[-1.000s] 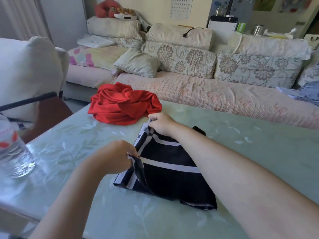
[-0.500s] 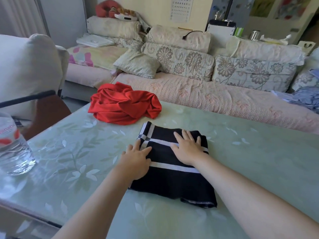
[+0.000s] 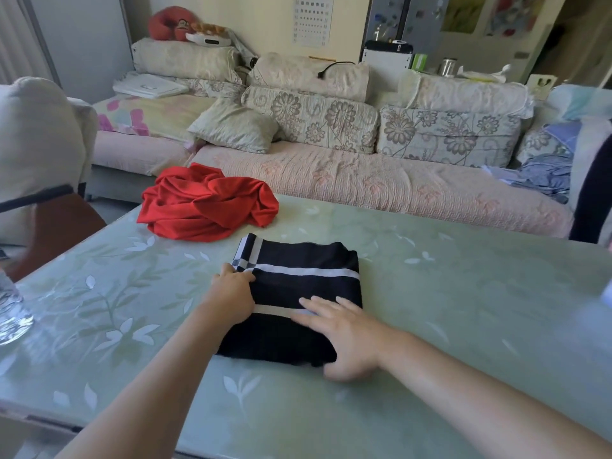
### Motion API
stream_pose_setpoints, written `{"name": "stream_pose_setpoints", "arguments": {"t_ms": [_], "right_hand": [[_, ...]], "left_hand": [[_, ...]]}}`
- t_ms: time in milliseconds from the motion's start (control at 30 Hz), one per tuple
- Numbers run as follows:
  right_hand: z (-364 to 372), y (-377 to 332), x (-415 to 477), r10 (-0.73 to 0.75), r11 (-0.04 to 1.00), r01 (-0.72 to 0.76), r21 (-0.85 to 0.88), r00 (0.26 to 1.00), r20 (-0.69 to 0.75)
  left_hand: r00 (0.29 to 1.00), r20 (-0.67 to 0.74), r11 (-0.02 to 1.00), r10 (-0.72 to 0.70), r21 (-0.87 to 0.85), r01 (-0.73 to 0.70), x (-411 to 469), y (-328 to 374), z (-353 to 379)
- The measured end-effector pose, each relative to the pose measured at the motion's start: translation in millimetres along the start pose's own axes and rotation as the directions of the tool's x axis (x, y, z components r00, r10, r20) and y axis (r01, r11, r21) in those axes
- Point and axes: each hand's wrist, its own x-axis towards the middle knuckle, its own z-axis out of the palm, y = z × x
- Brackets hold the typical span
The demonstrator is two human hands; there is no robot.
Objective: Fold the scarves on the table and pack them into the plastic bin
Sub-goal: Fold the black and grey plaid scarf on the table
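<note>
Green tabletop [image 3: 463, 293] before a sofa [image 3: 364, 183]: my left hand [image 3: 231, 299] rests at nine o'clock on the folded black scarf [image 3: 298, 256], its grip unclear. My right hand [image 3: 344, 339] lies flat, fingers straight, at five o'clock. A red scarf [image 3: 205, 207] lies bunched at eleven o'clock.

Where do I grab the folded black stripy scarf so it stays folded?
Probably take the black striped scarf by its left and right edges, scooping underneath from both sides. It lies flat in loose stacked layers, so lifting one corner would likely unfold it.
</note>
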Motion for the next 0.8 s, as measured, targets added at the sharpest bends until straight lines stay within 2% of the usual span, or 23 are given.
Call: {"name": "stream_pose_setpoints", "arguments": {"t_ms": [100,200,300,400,467,500,600,667,700,767,800], "right_hand": [[-7.7,21.3,-11.8,0.023,0.987,-0.027,-0.156,0.999,-0.028],[-11.4,65.2,-26.7,0.061,0.945,-0.096,-0.313,0.991,-0.12],[-10.1,121.0,-42.4,0.212,0.841,-0.272,-0.467,0.961,-0.179],[-12.5,143.9,-56.0,0.472,0.715,-0.448,-0.537,0.876,-0.102],[-12.1,136.1,-62.5,0.525,0.729,-0.495,-0.473,0.847,-0.077],[-11.0,127.7,-65.5,0.498,0.771,-0.489,-0.408,0.862,-0.093],[-2.3,87.5,-73.0,0.353,0.927,-0.369,-0.061,0.917,-0.183],[0.6,55.7,-77.8,0.308,0.944,-0.287,0.16,0.943,-0.124],[2.8,43.2,-79.6,0.286,0.942,-0.271,0.196,0.957,-0.054],[8.7,30.6,-81.5,0.264,0.956,-0.268,0.12,0.963,0.052],[9.8,31.6,-81.8,0.264,0.961,-0.267,0.071,0.963,0.057]], "left_hand": [[0.997,0.065,0.998,0.045,0.028,-0.047,1.4,7.3,1.0],[0.972,0.184,0.988,0.143,0.029,-0.151,-19.8,35.2,-8.1],[0.872,0.383,0.946,0.306,-0.015,-0.325,-49.1,73.1,-11.8],[0.754,0.487,0.888,0.44,-0.112,-0.446,-72.5,109.2,-5.7],[0.753,0.436,0.864,0.493,-0.14,-0.484,-74.5,122.8,-0.9],[0.767,0.391,0.854,0.509,-0.121,-0.505,-71.8,124.1,0.1],[0.818,0.213,0.83,0.534,0.052,-0.555,-52.7,111.7,1.1],[0.853,0.2,0.847,0.482,0.144,-0.512,-42.9,99.4,1.7],[0.866,0.24,0.864,0.439,0.151,-0.48,-40.2,94.3,2.9],[0.876,0.287,0.889,0.389,0.131,-0.438,-40.0,88.3,7.9],[0.88,0.27,0.893,0.39,0.122,-0.433,-40.5,86.9,10.9]]}}
